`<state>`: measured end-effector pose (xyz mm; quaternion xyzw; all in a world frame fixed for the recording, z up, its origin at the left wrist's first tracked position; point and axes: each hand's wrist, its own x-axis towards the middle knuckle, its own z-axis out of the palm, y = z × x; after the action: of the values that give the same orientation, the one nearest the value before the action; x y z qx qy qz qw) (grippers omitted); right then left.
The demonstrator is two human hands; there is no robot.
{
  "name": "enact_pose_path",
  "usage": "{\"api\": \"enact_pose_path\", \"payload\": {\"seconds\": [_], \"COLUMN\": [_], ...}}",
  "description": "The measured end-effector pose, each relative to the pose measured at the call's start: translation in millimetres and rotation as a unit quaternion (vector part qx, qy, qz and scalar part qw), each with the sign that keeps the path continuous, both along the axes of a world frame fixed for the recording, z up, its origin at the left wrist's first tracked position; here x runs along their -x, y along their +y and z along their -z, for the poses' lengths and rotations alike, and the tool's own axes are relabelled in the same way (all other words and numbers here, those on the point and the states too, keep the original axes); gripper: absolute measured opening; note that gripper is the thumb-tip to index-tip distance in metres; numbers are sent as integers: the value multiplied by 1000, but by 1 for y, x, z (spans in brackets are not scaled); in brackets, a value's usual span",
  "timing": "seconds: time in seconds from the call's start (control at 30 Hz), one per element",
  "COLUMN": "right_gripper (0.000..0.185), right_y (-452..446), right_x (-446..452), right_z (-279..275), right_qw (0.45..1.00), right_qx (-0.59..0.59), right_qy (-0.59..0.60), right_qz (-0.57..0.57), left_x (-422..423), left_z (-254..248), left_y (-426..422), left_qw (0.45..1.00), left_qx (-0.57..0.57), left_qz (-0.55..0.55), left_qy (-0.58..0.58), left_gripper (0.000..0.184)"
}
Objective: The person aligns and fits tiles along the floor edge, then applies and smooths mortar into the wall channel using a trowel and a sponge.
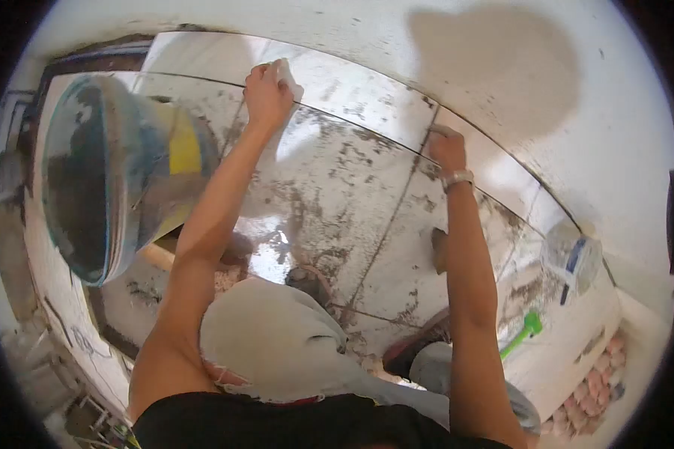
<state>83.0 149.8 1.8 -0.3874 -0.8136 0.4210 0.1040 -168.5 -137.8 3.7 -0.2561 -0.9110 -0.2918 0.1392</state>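
Observation:
My left hand is closed around a small whitish piece, cloth or sponge by its look, pressed on the white skirting tile near the joint with the floor. My right hand, with a watch on its wrist, has its fingers curled together at the dark joint between tiles; whatever is in them is hidden. Large white floor tiles, smeared with dark grey residue, lie between my arms. Dark joint lines run between them.
A large bucket with a yellow patch lies tipped at the left. At the right are a clear plastic container and a bright green-handled tool. Pinkish rubble lies at lower right. The white wall rises behind the tiles.

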Motion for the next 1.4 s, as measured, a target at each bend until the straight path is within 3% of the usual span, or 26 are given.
{"api": "enact_pose_path", "payload": {"seconds": [0.07, 0.1, 0.23, 0.27, 0.3, 0.37, 0.4, 0.43, 0.47, 0.5, 0.57, 0.7, 0.73, 0.8, 0.87, 0.9, 1.03, 1.1, 1.13, 1.17, 1.2, 1.23, 1.27, 1.3, 1.4], "right_gripper": [28, 30, 31, 31, 30, 30, 30, 29, 29, 29, 21, 17, 17, 18, 21, 21, 25, 16, 16, 9, 12, 18, 20, 23, 18], "right_y": [8, 10, 5, 19, 44, 53, 57, 35, 10, 8, 9, 16, 24, 46, 37, 18, 16, 19, 24, 32, 41, 42, 36, 30, 22], "right_x": [0, -1, 0, -4, -11, -14, -16, -9, 0, -2, -2, -5, -8, -7, -8, -2, -1, -2, -6, -12, -10, -9, -8, -7, -4], "right_z": [11, 10, -15, 5, 44, 64, 69, 24, -24, -23, -21, -12, 0, 30, 13, -15, -28, -25, -17, -7, 3, 8, 1, -8, -22], "right_qw": [1000, 996, 979, 979, 993, 968, 967, 986, 966, 966, 959, 956, 975, 981, 978, 953, 932, 932, 932, 985, 862, 962, 978, 984, 945], "right_qx": [15, 79, 200, 200, 57, -83, -76, 101, 255, 257, 279, 285, 205, 111, 201, 297, 353, 357, 358, 4, -351, -121, -21, 79, 325], "right_qy": [14, 1, 7, 5, 45, 81, 73, 39, 26, 26, 49, 58, 63, 35, 14, 31, 52, 31, 32, -27, -72, -30, -36, -37, 21], "right_qz": [9, 31, 44, 46, -92, -223, -231, -126, 18, 21, 27, 45, -47, -153, -55, 56, 62, 49, 48, -168, -358, -243, -207, -157, -4], "left_x": [32, 44, 72, 84, 95, 112, 118, 128, 138, 143, 139, 109, 111, 124, 128, 123, 111, 98, 90, 77, 64, 59, 63, 70, 56], "left_z": [10, 15, 12, 14, 16, 12, 10, 16, 21, 23, 16, -19, -17, -10, 8, 6, 10, 13, 15, 17, 18, 19, 34, 49, 45], "left_y": [-14, -17, -15, -16, -16, -14, -13, -16, -21, -22, -20, -18, -21, -27, -28, -23, -26, -29, -33, -34, -38, -52, -70, -87, -77], "left_qw": [999, 997, 995, 992, 987, 983, 978, 978, 966, 947, 944, 937, 909, 875, 894, 890, 889, 945, 970, 970, 983, 982, 992, 987, 994], "left_qx": [13, 20, 44, 54, 66, 74, 78, 82, 44, 6, 26, 29, -68, -51, -79, -83, -121, -61, -40, -39, -41, -38, 25, 92, -14], "left_qz": [-36, -57, -52, -28, -3, 0, 0, 2, 38, 74, 87, 85, 75, 69, 55, 68, 74, 134, 100, 100, -13, -137, -122, -105, -97], "left_qy": [-15, -38, -68, -107, -147, -171, -192, -193, -253, -311, -316, -336, -405, -477, -437, -442, -435, -291, -220, -218, -176, -125, -22, 78, 44], "left_gripper": [39, 38, 35, 33, 31, 31, 32, 32, 33, 35, 36, 36, 37, 43, 49, 49, 50, 49, 47, 47, 44, 40, 36, 33, 25]}}
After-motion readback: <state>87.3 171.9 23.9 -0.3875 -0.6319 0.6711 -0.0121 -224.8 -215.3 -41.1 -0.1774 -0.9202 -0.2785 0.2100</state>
